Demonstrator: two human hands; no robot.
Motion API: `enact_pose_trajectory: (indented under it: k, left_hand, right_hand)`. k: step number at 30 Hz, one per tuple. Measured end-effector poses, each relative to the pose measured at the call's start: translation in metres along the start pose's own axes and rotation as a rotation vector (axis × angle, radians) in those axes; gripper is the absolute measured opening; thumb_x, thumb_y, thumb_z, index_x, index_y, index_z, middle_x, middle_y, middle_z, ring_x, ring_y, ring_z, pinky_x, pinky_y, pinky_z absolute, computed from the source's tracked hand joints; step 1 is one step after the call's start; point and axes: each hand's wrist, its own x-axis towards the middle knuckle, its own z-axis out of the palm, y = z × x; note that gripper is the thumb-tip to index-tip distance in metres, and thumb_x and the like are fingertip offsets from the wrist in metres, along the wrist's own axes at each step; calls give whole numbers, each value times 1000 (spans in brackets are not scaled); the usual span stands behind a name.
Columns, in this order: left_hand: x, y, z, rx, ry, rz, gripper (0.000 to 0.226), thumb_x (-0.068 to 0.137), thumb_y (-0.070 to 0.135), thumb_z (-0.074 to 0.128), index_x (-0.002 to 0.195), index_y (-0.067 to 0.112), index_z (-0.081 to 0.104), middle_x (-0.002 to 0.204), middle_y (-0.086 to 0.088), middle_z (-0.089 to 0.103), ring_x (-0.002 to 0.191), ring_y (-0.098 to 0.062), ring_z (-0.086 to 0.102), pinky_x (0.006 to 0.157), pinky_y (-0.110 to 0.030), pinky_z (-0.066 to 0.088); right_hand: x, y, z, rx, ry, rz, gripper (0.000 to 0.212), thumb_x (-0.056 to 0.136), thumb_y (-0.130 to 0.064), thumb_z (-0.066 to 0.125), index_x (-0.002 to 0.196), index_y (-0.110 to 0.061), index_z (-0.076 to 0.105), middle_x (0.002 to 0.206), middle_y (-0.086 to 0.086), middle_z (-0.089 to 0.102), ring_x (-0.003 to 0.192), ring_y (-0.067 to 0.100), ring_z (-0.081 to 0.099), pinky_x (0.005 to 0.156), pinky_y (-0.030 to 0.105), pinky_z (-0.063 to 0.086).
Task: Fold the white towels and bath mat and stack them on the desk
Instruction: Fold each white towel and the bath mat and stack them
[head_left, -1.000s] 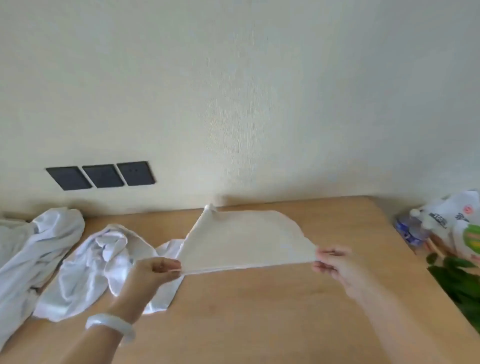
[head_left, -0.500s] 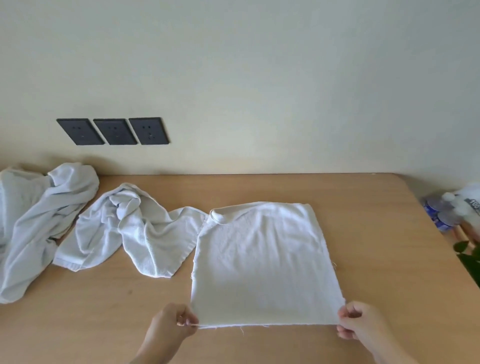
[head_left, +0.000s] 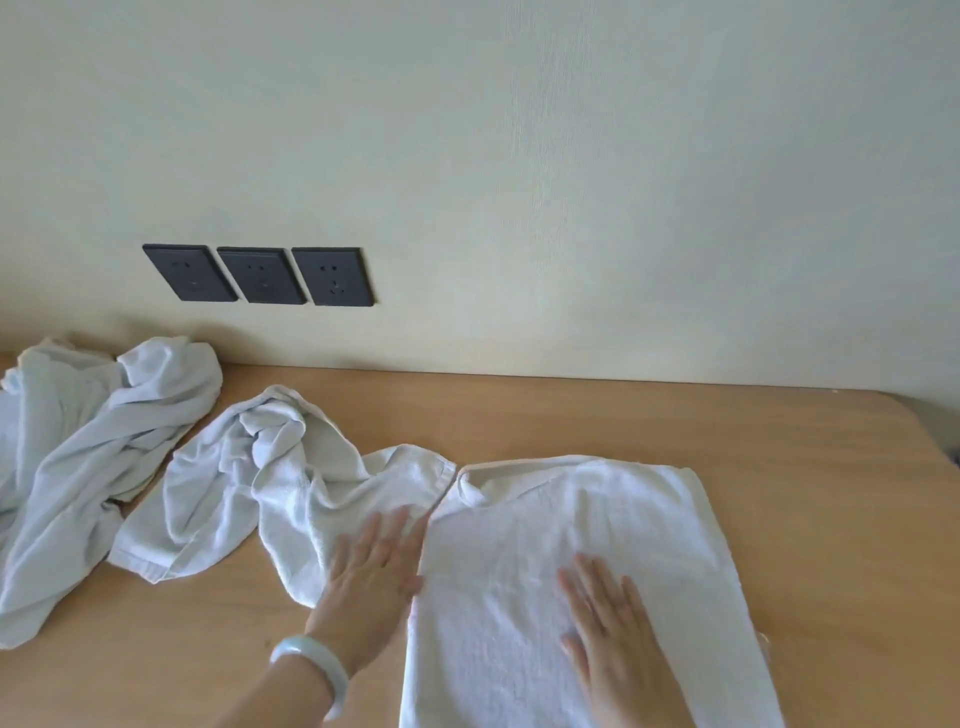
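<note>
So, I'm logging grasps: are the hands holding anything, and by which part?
Nothing is held. The right hand lies flat on the folded towel; the left hand lies flat beside its left edge, on the crumpled towel.

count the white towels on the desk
3: the far-left crumpled towel, the middle crumpled towel under the left hand, the flat folded towel under the right hand. The far-left heap may hide another.

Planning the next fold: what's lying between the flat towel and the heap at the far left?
A crumpled towel, in the head view, with the left hand on its right end.
</note>
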Motion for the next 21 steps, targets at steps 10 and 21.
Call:
enact_pose_trajectory:
  k: [10, 21]
  left_hand:
    - [29, 42, 7, -139, 489, -36, 41, 87, 28, 38, 121, 11, 54, 120, -7, 57, 108, -25, 52, 93, -36, 33]
    - [47, 73, 47, -190, 416, 141, 48, 89, 22, 40, 129, 9, 62, 136, -6, 58, 129, -15, 47, 105, -35, 36]
  right_hand:
    - [61, -27, -16, 171, 339, -19, 32, 97, -42, 36, 108, -19, 56, 112, 1, 64, 106, 20, 51, 88, 32, 36]
    - [191, -64, -19, 190, 17, -189, 39, 58, 6, 49, 86, -21, 48, 83, -13, 49, 77, 16, 51, 73, 22, 32]
